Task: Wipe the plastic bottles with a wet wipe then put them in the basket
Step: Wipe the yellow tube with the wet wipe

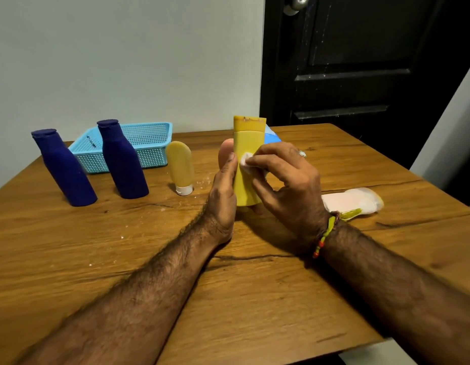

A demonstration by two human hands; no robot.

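Note:
My left hand (pixel 224 191) grips a yellow plastic bottle (pixel 248 143), held upright above the wooden table (pixel 176 272) with its cap end up. My right hand (pixel 286 180) pinches a small white wet wipe (pixel 245 161) and presses it against the bottle's front. Two dark blue bottles (pixel 64 167) (pixel 123 159) stand at the left. A pale yellow tube (pixel 181 167) stands on its white cap beside them. The light blue mesh basket (pixel 152 146) sits behind the blue bottles near the wall; I see no bottle inside it.
A white pack with a yellow-green flap (pixel 352 201) lies on the table right of my right hand. Something light blue (pixel 272 137) shows behind the yellow bottle. A dark door (pixel 360 61) stands beyond the table's far right edge.

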